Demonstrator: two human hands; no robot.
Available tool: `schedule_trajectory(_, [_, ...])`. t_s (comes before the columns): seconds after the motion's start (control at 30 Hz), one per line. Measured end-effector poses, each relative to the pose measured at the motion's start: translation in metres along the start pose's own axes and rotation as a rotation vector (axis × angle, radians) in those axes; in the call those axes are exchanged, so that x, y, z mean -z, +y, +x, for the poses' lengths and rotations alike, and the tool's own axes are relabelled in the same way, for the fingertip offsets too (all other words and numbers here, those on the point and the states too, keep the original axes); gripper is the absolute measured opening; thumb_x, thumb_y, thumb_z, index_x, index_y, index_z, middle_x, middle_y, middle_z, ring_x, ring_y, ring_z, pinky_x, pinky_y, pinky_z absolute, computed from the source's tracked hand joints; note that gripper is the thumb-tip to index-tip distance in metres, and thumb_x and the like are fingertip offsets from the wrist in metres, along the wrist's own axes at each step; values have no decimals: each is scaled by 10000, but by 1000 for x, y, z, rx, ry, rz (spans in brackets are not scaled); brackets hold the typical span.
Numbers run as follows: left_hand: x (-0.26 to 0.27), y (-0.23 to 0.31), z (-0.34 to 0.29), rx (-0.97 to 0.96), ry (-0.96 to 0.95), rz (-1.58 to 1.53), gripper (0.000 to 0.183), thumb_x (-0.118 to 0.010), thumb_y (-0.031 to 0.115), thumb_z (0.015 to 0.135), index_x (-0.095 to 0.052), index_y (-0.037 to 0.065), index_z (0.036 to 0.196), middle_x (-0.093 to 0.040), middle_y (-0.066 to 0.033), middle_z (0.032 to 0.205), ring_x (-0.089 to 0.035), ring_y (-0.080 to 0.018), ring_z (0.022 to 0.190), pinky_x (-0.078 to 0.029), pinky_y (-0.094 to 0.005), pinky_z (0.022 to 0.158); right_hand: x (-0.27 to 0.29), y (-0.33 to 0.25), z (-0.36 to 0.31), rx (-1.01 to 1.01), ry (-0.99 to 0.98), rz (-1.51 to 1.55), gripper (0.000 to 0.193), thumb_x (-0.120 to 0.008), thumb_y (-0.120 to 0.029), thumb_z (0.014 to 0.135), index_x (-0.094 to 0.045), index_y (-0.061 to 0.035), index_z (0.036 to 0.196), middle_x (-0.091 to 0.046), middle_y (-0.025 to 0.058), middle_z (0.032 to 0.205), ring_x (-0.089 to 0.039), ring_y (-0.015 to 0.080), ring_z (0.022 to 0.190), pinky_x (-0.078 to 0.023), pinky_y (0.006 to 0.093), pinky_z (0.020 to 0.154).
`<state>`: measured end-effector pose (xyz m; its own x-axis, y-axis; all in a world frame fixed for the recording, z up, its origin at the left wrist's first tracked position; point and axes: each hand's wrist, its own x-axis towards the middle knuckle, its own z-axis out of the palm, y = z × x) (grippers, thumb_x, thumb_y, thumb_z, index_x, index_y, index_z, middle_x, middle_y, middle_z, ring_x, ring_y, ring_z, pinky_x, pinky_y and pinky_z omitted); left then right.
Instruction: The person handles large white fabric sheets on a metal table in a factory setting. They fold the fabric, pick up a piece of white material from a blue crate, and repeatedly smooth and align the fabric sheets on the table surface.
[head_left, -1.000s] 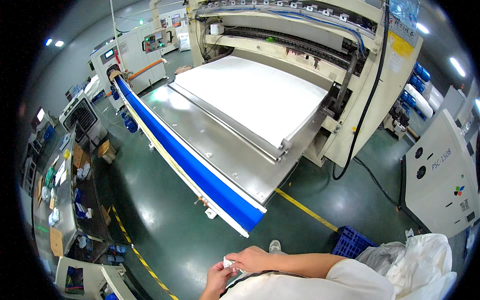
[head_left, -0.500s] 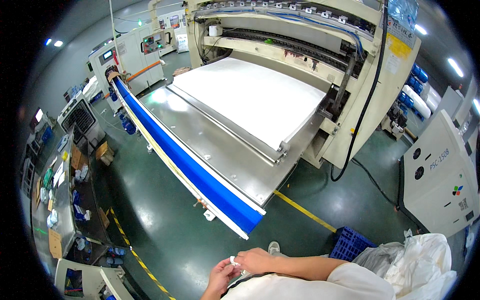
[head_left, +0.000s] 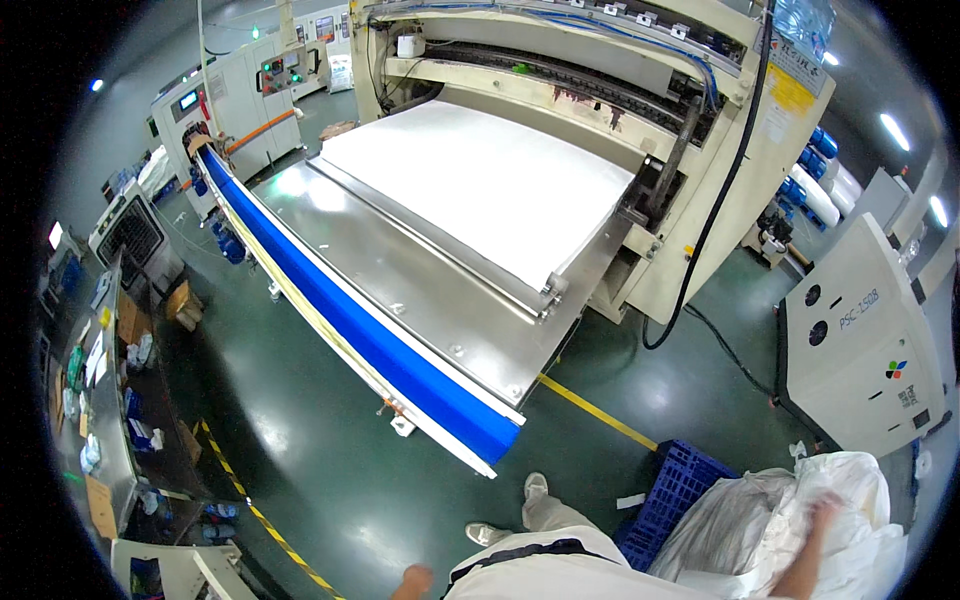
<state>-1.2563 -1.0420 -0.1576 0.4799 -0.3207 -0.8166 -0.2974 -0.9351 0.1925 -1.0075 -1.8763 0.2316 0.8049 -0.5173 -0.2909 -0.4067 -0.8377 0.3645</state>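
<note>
"Where's the white bag (head_left: pixel 858 482)?"

"Lower right of the frame, beside the blue crate (head_left: pixel 682 474). The right hand (head_left: pixel 825 510) shows in front of the bag, too blurred to tell whether it grips or even touches."

"And the left hand (head_left: pixel 414 579)?"

"Bottom edge, left of centre, well apart from the bag. Open or closed, I can't tell."

"How would the bag handle?"

"Soft, limp, probably slippery; weight unclear. I'd gather a thick fold near its top, since thin film could tear."

hands: right (head_left: pixel 824 512) blurred, over white heap (head_left: pixel 868 525) | left (head_left: pixel 416 578) near black belt (head_left: pixel 525 551)
</note>
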Motion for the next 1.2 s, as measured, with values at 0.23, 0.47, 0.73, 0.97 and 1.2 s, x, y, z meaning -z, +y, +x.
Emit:
schedule_trajectory(0.23, [-104, -30, -35, 150, 76, -338, 314, -457, 275, 852, -695, 107, 967, -660, -121, 1057, -615, -289, 1015, -490, -420, 872, -65, -30, -85, -529, -54, 536, 234, -616, -233, 819, -580, -13, 890, -625, 112, 727, -614, 214, 625, -499, 353, 537])
schedule_trajectory(0.47, [74, -86, -13, 565, 524, -898, 441, -395, 365, 895, -622, 94, 1158, -622, -164, 1156, -574, -328, 1105, -446, -424, 957, -79, -399, -98, 325, -261, 1110, 173, -582, -167, 860, -566, -21, 769, -569, 61, 590, -550, 141, 472, -435, 270, 429])
schedule_trajectory(0.73, [148, -139, -97, 435, 933, -1337, 384, -551, 368, 863, -630, 71, 1092, -667, -142, 1037, -635, -295, 963, -497, -360, 840, 84, -683, -104, 838, -246, 1281, 126, -554, -172, 908, -556, -47, 890, -608, 42, 742, -560, 111, 562, -434, 241, 504])
schedule_trajectory(0.97, [-112, -184, -131, 810, 446, -671, 425, -582, 450, 797, -665, 104, 1029, -677, -130, 1002, -648, -314, 932, -510, -450, 817, 114, -848, -170, 1001, -191, 1148, 186, -534, -164, 877, -602, 6, 847, -636, 77, 707, -618, 146, 612, -495, 305, 586])
schedule_trajectory(1.2, [-128, -238, -173, 970, 332, -1101, 375, -543, 400, 839, -649, 111, 1053, -665, -141, 1003, -628, -321, 961, -496, -459, 837, 164, -1000, -250, 1068, -308, 1101, 189, -548, -177, 894, -617, -2, 889, -647, 72, 733, -625, 130, 616, -494, 269, 583])
